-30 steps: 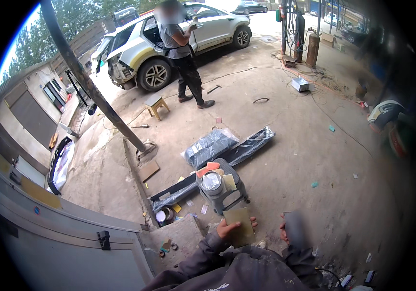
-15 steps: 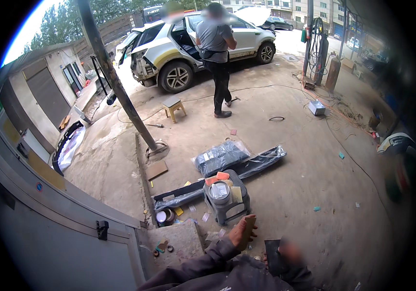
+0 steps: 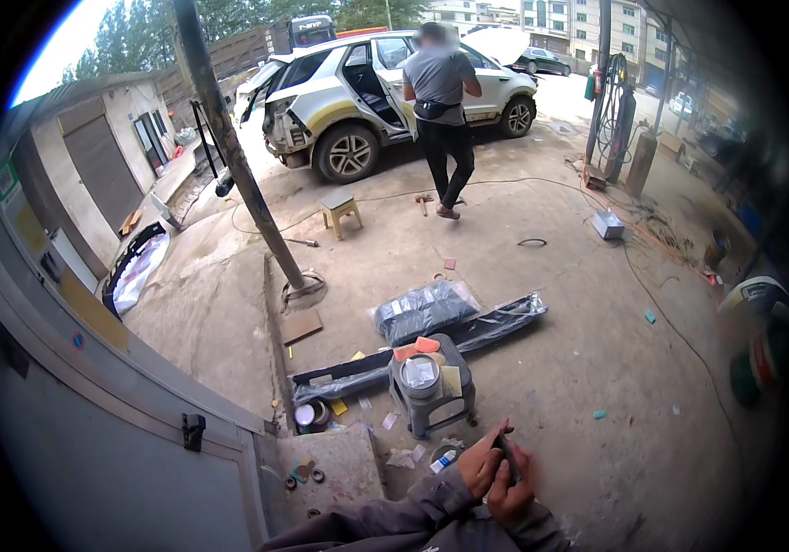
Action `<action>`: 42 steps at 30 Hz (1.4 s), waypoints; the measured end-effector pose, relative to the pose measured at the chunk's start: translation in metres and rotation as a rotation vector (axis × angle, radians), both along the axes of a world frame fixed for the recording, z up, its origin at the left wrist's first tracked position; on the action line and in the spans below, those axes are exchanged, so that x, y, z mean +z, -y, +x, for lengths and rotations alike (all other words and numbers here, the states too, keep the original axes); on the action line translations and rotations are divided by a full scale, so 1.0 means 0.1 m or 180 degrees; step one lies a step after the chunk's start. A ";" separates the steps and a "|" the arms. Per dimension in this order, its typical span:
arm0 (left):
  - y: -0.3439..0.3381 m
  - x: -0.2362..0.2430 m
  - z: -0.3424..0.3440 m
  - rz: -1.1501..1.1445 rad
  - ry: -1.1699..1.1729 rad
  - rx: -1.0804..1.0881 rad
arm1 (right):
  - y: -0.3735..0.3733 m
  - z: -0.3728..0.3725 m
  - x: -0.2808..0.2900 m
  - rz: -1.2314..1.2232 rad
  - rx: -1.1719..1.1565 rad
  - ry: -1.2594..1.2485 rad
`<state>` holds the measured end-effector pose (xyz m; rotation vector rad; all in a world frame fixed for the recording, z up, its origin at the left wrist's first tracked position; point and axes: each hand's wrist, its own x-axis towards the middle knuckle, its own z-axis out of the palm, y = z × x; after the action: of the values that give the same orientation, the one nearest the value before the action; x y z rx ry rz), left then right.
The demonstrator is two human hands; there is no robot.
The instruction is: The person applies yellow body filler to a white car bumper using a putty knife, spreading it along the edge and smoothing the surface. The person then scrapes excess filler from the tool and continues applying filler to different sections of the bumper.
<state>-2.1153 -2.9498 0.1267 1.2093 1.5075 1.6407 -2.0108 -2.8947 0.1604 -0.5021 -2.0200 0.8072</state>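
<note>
Low in the view my two hands are together, with a thin dark sheet (image 3: pixel 508 453) between them. My left hand (image 3: pixel 477 466) is closed on the sheet's left side, fingers pointing up. From the right, my right hand (image 3: pixel 512 489) pinches it, thumb pressed against its face. The sheet is tilted nearly edge-on, so its material cannot be made out. Ahead of my hands stands a grey plastic stool (image 3: pixel 450 405). On it are a round metal can (image 3: pixel 420 391), orange pads (image 3: pixel 427 345) and a yellowish piece (image 3: pixel 451 381).
Behind the stool lie a long plastic-wrapped dark part (image 3: pixel 496 324) and a wrapped bundle (image 3: pixel 427 311). A metal pole (image 3: pixel 247 175) and a small stool (image 3: pixel 341 212) stand farther off. Beyond, a person (image 3: pixel 439 97) is beside a partly dismantled silver car (image 3: pixel 321 101). A grey door (image 3: pixel 128 432) is at left.
My hands have come together; the right moved left and up with the black sheet. The tan flat piece in my left hand no longer shows. The distant person has shifted stance.
</note>
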 end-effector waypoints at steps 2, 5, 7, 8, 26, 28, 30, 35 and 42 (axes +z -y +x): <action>0.01 -0.01 0.05 -0.0052 -0.0147 0.0148 | -0.03 -0.07 -0.02 -0.0197 -0.0221 -0.0058; 0.01 -0.05 0.10 -0.0045 -0.0342 0.0348 | -0.09 -0.11 0.00 -0.0665 -0.0305 0.0139; 0.00 -0.08 0.05 -0.0003 -0.0234 0.0286 | -0.08 -0.11 0.00 -0.0703 -0.0176 0.0216; -0.03 -0.12 -0.04 0.0016 -0.0054 0.0174 | -0.03 -0.08 -0.02 -0.0561 -0.0049 0.0192; 0.03 -0.17 -0.35 -0.0250 0.2480 -0.0333 | -0.72 0.08 -0.19 -0.2487 -0.0045 -0.1028; 0.04 -0.10 -0.39 -0.0206 0.2565 0.0050 | -0.59 0.15 -0.10 -0.2544 0.0130 -0.1042; -0.13 -0.29 -0.38 -0.0063 0.1980 0.0228 | -0.40 0.12 0.01 -0.2320 0.0223 -0.0892; -0.26 -0.40 -0.08 -0.0024 0.0803 0.0158 | -0.25 0.00 0.00 -0.1046 0.0035 -0.0158; -0.14 0.13 0.19 0.0536 0.1086 -0.0523 | 0.01 0.13 0.11 0.0160 0.0087 0.0060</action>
<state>-2.0965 -2.9355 0.1402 1.0423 1.0518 1.7820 -1.9980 -2.8954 0.1712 -0.4561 -2.0632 0.7688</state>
